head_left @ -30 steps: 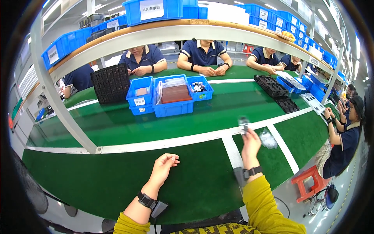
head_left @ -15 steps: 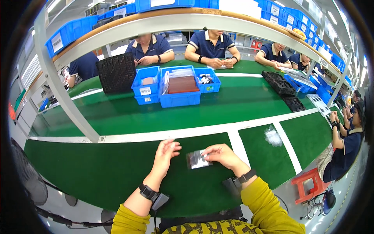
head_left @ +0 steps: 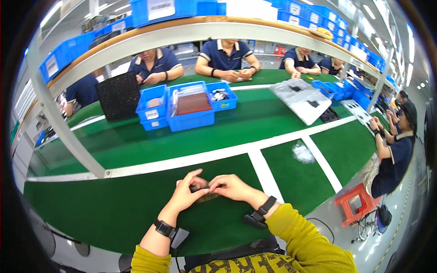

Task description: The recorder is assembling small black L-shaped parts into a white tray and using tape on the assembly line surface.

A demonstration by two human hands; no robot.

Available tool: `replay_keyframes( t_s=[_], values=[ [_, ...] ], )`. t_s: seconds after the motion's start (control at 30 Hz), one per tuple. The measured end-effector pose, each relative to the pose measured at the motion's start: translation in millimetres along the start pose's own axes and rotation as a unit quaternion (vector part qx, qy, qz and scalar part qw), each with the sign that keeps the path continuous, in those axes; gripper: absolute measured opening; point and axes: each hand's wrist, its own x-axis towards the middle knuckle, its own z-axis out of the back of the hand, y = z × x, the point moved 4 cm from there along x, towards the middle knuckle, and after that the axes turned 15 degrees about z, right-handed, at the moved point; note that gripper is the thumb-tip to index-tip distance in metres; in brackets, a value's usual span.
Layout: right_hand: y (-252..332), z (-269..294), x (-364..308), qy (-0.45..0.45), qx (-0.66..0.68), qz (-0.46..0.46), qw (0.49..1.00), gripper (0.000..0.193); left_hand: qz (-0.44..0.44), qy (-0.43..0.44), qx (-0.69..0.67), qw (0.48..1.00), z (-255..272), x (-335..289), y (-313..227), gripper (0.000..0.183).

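My left hand (head_left: pixel 185 190) and my right hand (head_left: pixel 230 187) meet over the green work surface (head_left: pixel 114 204). Between their fingertips is a small clear plastic bag (head_left: pixel 208 197), with something dark showing by the left fingers. The right thumb and index finger pinch its upper edge. My left thumb presses against its other side, with the index finger raised above. Fingers and motion blur hide most of the bag and what is in it.
Beyond a white strip stand blue bins (head_left: pixel 191 119) with brown sheets and small parts, beside a black tray (head_left: pixel 119 95). Clear plastic bags (head_left: pixel 302 152) lie to the right. A grey-white tray (head_left: pixel 302 98) lies farther back. A shelf post (head_left: pixel 68 118) rises at left; several co-workers sit across.
My right hand has carried the plastic bag left to my left hand, which now grips it too. The view has swung right, and a grey-white tray now lies over the black trays at far right.
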Motion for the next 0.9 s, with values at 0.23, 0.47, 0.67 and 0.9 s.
replay_keyframes(
  t_s=[0.23, 0.47, 0.67, 0.9],
  values=[
    [-17.5, 66.9, -8.3, -0.267, -0.122, -0.118, 0.949, 0.02, 0.1, -0.059, 0.01, 0.993, 3.4, 3.1, 13.1, 0.025],
    [-59.2, 311.4, -94.2, -0.663, -0.105, -0.194, 0.715, 0.035, 0.117, -0.09, -0.009, 0.989, 1.5, 2.1, 2.9, 0.023],
    [-121.3, 374.1, -106.9, -0.537, -0.08, -0.202, 0.815, 0.052, 0.129, -0.07, -0.165, 0.975, 8.5, 1.4, 5.7, 0.022],
    [-133.5, 383.3, -74.2, -0.598, 0.21, -0.037, 0.773, 0.017, 0.141, -0.094, -0.061, 0.984, 22.0, 4.9, 2.5, 0.025]
  ],
)
